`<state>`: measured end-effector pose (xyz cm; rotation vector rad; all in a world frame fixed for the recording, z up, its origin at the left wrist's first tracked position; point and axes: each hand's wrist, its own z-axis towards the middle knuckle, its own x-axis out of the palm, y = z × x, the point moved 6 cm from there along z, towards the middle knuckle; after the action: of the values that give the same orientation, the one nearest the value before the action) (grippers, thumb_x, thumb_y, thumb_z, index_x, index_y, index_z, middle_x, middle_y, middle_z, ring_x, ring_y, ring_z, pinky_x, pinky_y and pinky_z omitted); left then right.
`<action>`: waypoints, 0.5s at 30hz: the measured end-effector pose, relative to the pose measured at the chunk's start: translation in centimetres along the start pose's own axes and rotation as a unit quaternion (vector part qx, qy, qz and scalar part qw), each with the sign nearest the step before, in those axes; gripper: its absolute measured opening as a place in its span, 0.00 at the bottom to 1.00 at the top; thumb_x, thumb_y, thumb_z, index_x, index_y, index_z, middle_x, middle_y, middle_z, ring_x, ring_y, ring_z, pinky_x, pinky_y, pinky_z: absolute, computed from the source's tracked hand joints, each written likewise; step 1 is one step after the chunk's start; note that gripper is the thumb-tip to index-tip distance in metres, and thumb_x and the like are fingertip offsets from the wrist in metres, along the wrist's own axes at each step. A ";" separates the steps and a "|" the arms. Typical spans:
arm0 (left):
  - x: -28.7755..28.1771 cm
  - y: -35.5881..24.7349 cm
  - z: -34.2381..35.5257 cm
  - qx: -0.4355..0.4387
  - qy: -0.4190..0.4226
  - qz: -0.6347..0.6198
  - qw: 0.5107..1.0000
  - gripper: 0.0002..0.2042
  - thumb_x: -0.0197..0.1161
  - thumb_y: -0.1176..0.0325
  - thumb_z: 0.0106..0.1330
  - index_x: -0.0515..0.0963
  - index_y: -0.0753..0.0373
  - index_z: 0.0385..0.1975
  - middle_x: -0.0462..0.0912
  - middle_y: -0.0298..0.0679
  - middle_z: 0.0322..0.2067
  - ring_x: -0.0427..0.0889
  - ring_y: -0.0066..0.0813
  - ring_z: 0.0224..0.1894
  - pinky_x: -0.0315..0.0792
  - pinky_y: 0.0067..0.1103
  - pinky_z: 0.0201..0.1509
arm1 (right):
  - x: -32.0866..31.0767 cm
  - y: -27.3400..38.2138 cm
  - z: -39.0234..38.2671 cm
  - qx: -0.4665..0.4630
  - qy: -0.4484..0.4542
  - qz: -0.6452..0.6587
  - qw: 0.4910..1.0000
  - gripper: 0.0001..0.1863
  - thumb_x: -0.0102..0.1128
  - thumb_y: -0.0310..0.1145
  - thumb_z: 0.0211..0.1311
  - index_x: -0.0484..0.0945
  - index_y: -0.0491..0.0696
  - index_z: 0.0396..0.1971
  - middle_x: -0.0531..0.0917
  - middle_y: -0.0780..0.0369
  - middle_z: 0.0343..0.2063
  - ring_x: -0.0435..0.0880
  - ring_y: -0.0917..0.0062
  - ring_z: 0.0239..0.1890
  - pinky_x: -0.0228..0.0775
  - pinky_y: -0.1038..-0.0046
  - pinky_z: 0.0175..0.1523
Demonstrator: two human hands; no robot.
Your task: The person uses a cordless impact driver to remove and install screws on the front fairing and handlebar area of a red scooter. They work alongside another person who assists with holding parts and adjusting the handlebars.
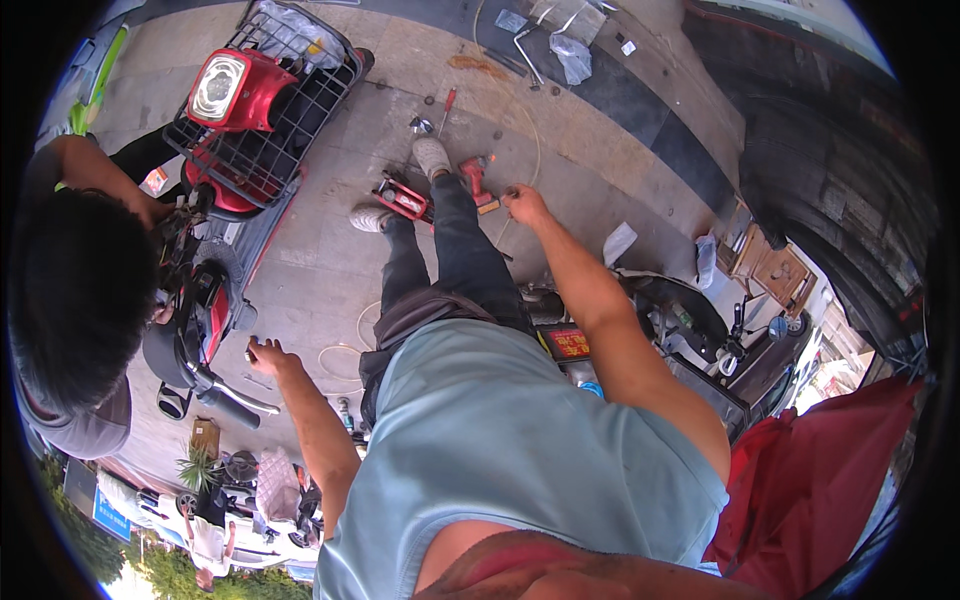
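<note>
My left hand (270,357) hangs beside the handlebar (228,398) of a red electric scooter, apart from it. Its fingers are curled, perhaps around something small and dark that I cannot make out. My right hand (525,204) is held out on the other side, fingers closed; what they hold, if anything, is hidden. Nearest to it in the picture is a red cordless drill (474,178) on the ground. A red floor jack (405,198) lies between my shoes. Beyond them is a red-handled screwdriver (448,103). The scooter's red headlight housing (262,98) rests on its black wire basket (290,150).
A co-worker (85,290) leans over the scooter's handlebar at the left. A thin hose (538,140) curls over the pavement. Plastic wrapping (572,58) lies farther off. Another scooter (685,310) and a wooden stool (775,265) stand at the right, near a red cloth (800,490).
</note>
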<state>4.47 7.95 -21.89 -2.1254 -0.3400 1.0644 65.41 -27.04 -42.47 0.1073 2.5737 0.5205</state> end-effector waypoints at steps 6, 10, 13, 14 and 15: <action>0.1 0.3 -0.5 0.003 0.006 -0.008 1.000 0.27 0.64 0.61 0.66 0.65 0.66 0.61 0.73 0.50 0.56 0.76 0.51 0.56 0.76 0.41 0.57 | 0.5 1.9 -1.5 0.004 0.018 -0.022 1.000 0.16 0.62 0.35 0.63 0.80 0.43 0.48 0.85 0.59 0.29 0.83 0.77 0.23 0.76 0.72 0.28; -1.4 1.7 -0.6 -0.012 -0.007 -0.003 1.000 0.31 0.65 0.61 0.65 0.60 0.66 0.64 0.72 0.51 0.57 0.76 0.52 0.56 0.75 0.40 0.58 | -0.1 4.2 -0.7 -0.025 0.018 -0.048 0.998 0.17 0.62 0.36 0.63 0.80 0.43 0.48 0.85 0.58 0.30 0.83 0.76 0.24 0.76 0.71 0.29; -2.4 2.8 -0.4 -0.023 -0.021 0.001 1.000 0.31 0.65 0.62 0.65 0.60 0.67 0.63 0.72 0.51 0.56 0.76 0.51 0.56 0.75 0.40 0.58 | -1.0 7.4 -0.8 -0.040 0.020 -0.044 0.998 0.17 0.63 0.36 0.63 0.80 0.44 0.49 0.86 0.57 0.32 0.84 0.75 0.25 0.76 0.70 0.32; -2.6 3.3 0.0 -0.020 -0.021 0.001 1.000 0.31 0.65 0.62 0.65 0.60 0.67 0.63 0.72 0.52 0.56 0.76 0.51 0.56 0.75 0.40 0.58 | -1.2 8.6 -1.0 -0.030 0.026 -0.027 0.999 0.17 0.63 0.36 0.63 0.81 0.44 0.48 0.86 0.57 0.32 0.84 0.75 0.26 0.76 0.70 0.33; -2.7 3.9 0.4 -0.019 -0.021 0.000 1.000 0.31 0.65 0.62 0.65 0.60 0.67 0.63 0.73 0.52 0.55 0.76 0.51 0.56 0.75 0.40 0.58 | -1.2 9.5 -0.6 -0.021 0.032 -0.011 0.999 0.17 0.63 0.36 0.63 0.81 0.44 0.48 0.86 0.56 0.33 0.84 0.74 0.27 0.77 0.70 0.35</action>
<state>2.17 4.04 -23.21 -2.1377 -0.3836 1.1123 65.89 -18.69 -37.78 0.0483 2.6206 0.5778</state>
